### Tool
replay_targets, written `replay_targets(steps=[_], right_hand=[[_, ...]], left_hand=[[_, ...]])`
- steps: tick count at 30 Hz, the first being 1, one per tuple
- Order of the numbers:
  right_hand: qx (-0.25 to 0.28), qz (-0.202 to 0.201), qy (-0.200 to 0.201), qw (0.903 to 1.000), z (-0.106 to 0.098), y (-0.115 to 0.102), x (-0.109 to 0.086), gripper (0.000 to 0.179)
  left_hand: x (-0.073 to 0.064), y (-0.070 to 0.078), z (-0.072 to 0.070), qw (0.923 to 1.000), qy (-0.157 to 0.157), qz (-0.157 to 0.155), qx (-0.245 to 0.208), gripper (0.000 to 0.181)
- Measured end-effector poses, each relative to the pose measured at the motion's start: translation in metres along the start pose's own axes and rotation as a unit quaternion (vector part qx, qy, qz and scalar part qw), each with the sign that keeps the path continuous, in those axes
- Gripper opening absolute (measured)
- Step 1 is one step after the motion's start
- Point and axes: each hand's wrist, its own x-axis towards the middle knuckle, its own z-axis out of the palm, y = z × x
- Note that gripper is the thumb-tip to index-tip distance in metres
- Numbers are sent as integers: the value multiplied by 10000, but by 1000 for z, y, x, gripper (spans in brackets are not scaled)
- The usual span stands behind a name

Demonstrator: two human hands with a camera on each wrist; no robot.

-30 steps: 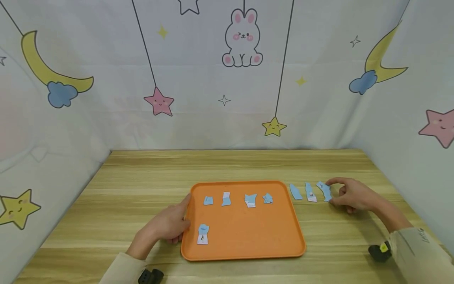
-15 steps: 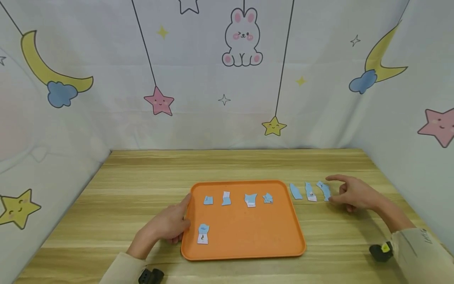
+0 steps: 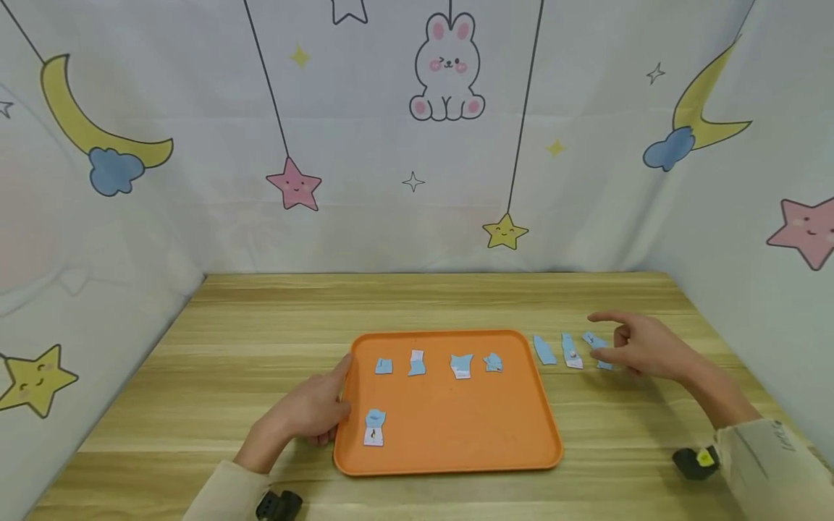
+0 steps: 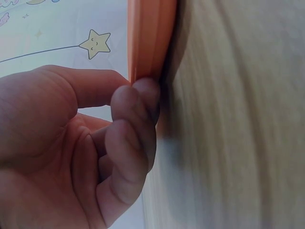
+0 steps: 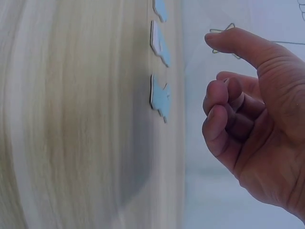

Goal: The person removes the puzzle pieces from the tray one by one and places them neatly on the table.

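Observation:
My left hand (image 3: pixel 313 409) holds the left rim of an orange tray (image 3: pixel 456 449). In the left wrist view, thumb and curled fingertips meet at the orange tray's wall (image 4: pixel 150 38). Over the table on the right, my right hand (image 3: pixel 645 347) holds nothing; thumb and index finger are spread apart, the other fingers curled in. Its thumb overlaps a curved light-blue puzzle piece (image 3: pixel 594 339) in the head view. The right wrist view has that puzzle piece (image 5: pixel 160 98) flat on the wood, apart from the hand. Left of it lie a blue-and-white puzzle piece (image 3: pixel 570 352) and a pointed blue one (image 3: pixel 544 350).
Several puzzle pieces lie in the tray: most along its far side, such as a blue-and-white piece (image 3: pixel 460 366), and one (image 3: pixel 374 428) near the front left. The wooden table (image 3: pixel 215 376) ends at a white printed curtain (image 3: pixel 365 239) at the back and sides.
My right hand has let go of the curved puzzle piece, lifted away and shifted slightly left, its thumb and index finger spreading wider. My left hand and the tray have stayed put.

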Motion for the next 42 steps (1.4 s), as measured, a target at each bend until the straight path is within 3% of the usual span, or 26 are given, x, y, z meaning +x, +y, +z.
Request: replay_targets(steps=[18,32,42], right_hand=[[-349,-402,436,9976,10,-30,-3,50],[-169,-663,400,9969,22,-52,-2,45],[-141,-637,292,9974,33,-67,-2,47]], left_hand=[[1,-1,0,10000,-6,-25,53,83],[0,1,0,10000,15,-3,32,83],[0,1,0,10000,9,24,4,83]])
